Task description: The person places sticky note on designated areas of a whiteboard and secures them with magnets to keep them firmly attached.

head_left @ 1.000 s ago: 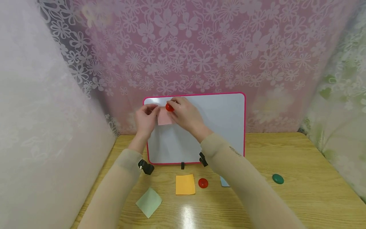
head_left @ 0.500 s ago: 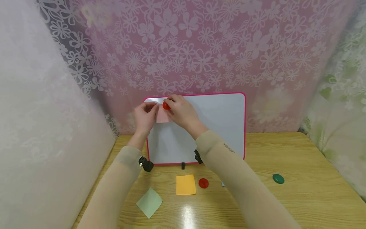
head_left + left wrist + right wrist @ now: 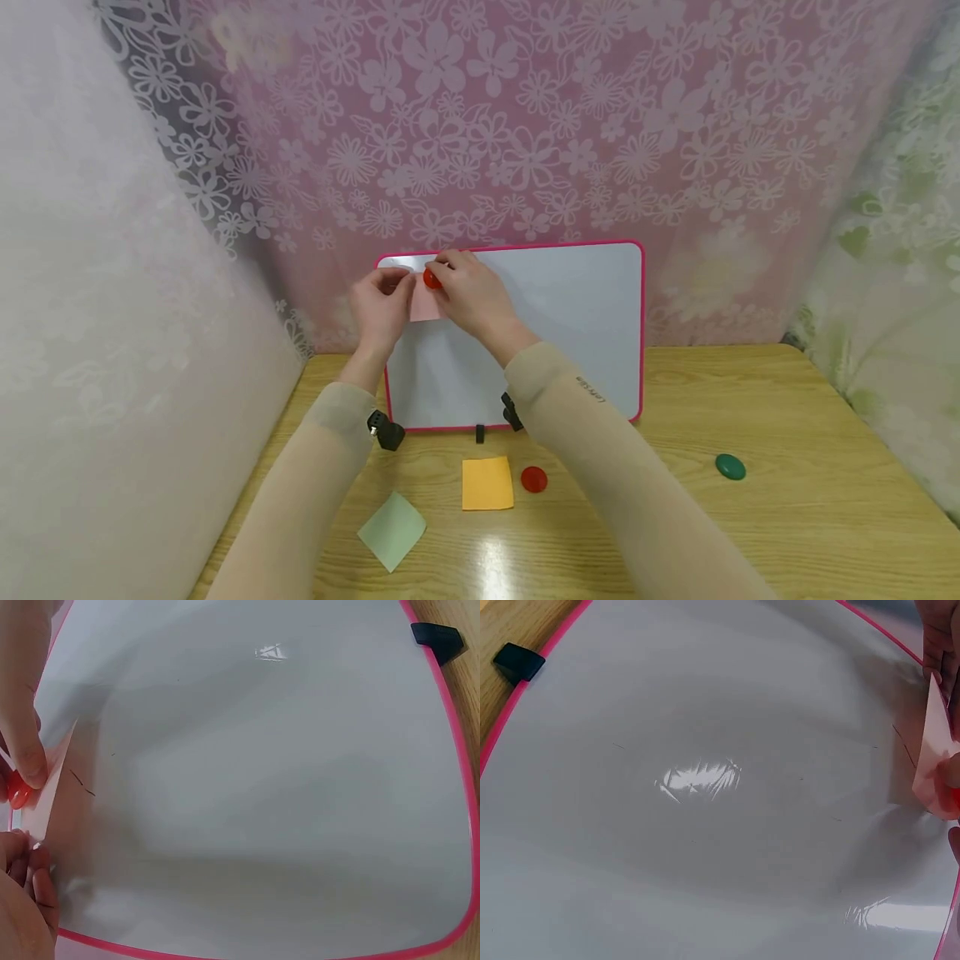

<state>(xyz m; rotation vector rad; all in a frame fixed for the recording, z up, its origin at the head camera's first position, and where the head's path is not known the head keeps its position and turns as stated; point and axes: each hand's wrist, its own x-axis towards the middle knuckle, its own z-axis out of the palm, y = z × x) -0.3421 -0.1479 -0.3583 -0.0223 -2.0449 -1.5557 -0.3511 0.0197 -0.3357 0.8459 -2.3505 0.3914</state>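
Observation:
A pink-framed whiteboard (image 3: pixel 570 325) stands upright at the back of the wooden table. My left hand (image 3: pixel 384 302) pinches the left edge of a pink sticky note (image 3: pixel 423 308) against the board's upper left corner. My right hand (image 3: pixel 471 296) grips a red round magnet (image 3: pixel 432 279) at the note's top. In the left wrist view the pink note (image 3: pixel 58 796) lies flat on the whiteboard (image 3: pixel 262 772) with the red magnet (image 3: pixel 18 797) under a fingertip. The right wrist view shows the pink note (image 3: pixel 932 769) at the right edge of the whiteboard (image 3: pixel 705 787).
On the table (image 3: pixel 787 500) in front of the board lie an orange note (image 3: pixel 487 482), a second red magnet (image 3: pixel 534 479), a pale green note (image 3: pixel 392 530) and a dark green magnet (image 3: pixel 730 467) to the right. Flowered curtains enclose the back and sides.
Both hands, the pink note and the red magnet have shifted slightly left and up on the board. My right arm now hides a pale blue note on the table.

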